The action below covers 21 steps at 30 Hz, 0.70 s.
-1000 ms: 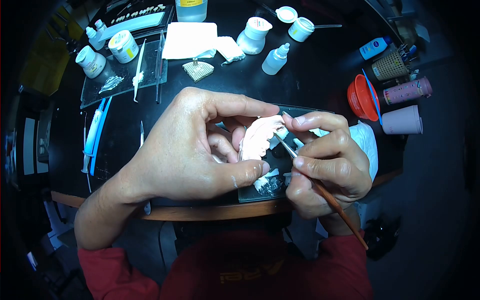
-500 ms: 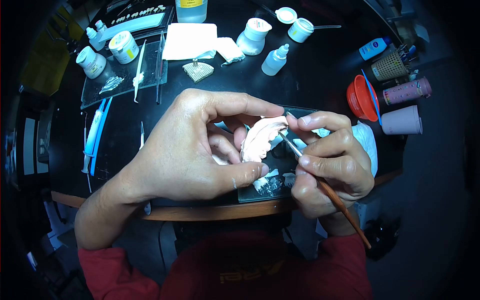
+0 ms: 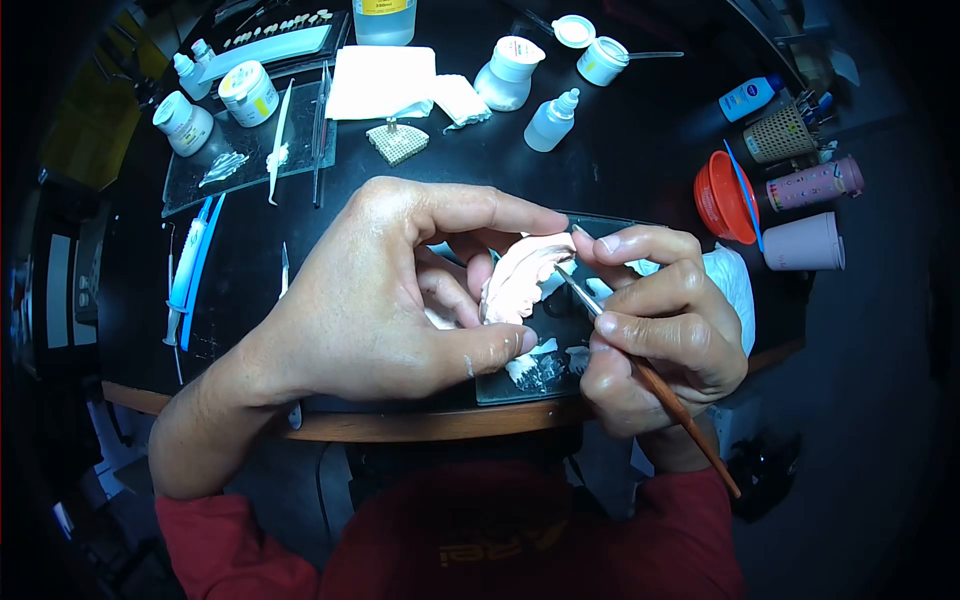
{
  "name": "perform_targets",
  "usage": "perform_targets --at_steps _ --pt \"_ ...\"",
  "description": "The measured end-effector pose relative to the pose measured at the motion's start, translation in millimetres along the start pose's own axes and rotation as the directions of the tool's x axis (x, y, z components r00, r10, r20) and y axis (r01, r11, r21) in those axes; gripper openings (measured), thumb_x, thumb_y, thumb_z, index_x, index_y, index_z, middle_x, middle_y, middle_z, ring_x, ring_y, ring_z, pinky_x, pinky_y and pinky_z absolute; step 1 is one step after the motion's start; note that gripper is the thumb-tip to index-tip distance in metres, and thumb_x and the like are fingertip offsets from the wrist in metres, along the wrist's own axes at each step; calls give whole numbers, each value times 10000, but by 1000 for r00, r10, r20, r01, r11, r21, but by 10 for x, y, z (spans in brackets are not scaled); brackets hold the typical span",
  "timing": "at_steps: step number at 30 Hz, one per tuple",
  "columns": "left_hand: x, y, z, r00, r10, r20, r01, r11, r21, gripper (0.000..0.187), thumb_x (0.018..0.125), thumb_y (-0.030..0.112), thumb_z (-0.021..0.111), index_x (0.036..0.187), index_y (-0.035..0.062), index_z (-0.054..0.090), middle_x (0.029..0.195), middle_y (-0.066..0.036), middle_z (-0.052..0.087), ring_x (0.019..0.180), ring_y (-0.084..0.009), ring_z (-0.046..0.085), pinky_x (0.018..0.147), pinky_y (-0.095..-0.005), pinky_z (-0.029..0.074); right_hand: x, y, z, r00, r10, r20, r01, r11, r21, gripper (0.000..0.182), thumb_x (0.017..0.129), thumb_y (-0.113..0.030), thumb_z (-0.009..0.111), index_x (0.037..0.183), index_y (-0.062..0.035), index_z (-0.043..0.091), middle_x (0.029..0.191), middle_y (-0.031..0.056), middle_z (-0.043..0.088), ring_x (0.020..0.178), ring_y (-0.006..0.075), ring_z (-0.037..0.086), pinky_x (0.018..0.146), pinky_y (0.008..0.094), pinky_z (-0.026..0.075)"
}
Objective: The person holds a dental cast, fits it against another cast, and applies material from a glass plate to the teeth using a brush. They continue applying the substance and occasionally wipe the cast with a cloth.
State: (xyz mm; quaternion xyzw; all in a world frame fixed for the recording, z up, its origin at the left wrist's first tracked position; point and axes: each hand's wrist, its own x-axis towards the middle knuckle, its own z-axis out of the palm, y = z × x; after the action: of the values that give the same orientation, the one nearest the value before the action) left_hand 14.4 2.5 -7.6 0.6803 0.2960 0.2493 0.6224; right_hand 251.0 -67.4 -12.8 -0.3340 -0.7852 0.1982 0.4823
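Note:
A pale, arch-shaped dental cast (image 3: 522, 275) is gripped between the thumb and fingers of my left hand (image 3: 390, 300). My right hand (image 3: 672, 330) pinches a fine brush (image 3: 665, 395) with a brown wooden handle and a metal ferrule. Its tip meets the inner edge of the cast near the upper right end; whether it touches cannot be made out. Fingertips of my right hand rest close to that same end. Beneath both hands lies a dark glass slab (image 3: 500, 390) with smears of white material (image 3: 535, 368) on it.
Behind my hands stand a dropper bottle (image 3: 551, 120), a lidded jar (image 3: 509, 75), an open jar (image 3: 602, 62) and folded white tissue (image 3: 380, 82). A honeycomb firing tray (image 3: 397, 143) sits nearer. To the right are a red bowl (image 3: 724, 198) and a lilac cup (image 3: 803, 242).
The brush tip has shifted slightly left and up along the cast's inner edge, with my right fingers moving a little. My left hand and the cast look still.

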Motion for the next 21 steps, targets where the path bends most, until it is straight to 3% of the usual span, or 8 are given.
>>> perform_targets --at_steps 11,16,21 --pt "-19 27 -2 1000 -18 0 18 999 -44 607 758 9 861 1325 -79 663 1100 -119 730 779 -30 672 665 -152 535 -22 6 9 1000 -8 12 8 1000 3 237 761 94 679 963 -31 676 890 106 611 1152 345 616 994 569 610" --pt "-21 -5 1 1000 1 -3 -1 999 -55 611 761 9 860 1331 -78 659 1075 -114 733 760 -25 663 651 -153 527 -15 90 73 993 -94 -67 95 995 19 240 673 63 743 901 -11 727 818 83 636 1055 361 686 856 432 601" --pt "-25 18 -1 1000 -9 -16 8 998 -57 616 767 -6 845 1344 -84 645 1050 -111 736 751 -25 649 650 -155 523 8 115 14 981 -166 -100 164 986 -25 220 696 63 727 905 -4 704 830 84 648 1016 335 678 832 413 604"
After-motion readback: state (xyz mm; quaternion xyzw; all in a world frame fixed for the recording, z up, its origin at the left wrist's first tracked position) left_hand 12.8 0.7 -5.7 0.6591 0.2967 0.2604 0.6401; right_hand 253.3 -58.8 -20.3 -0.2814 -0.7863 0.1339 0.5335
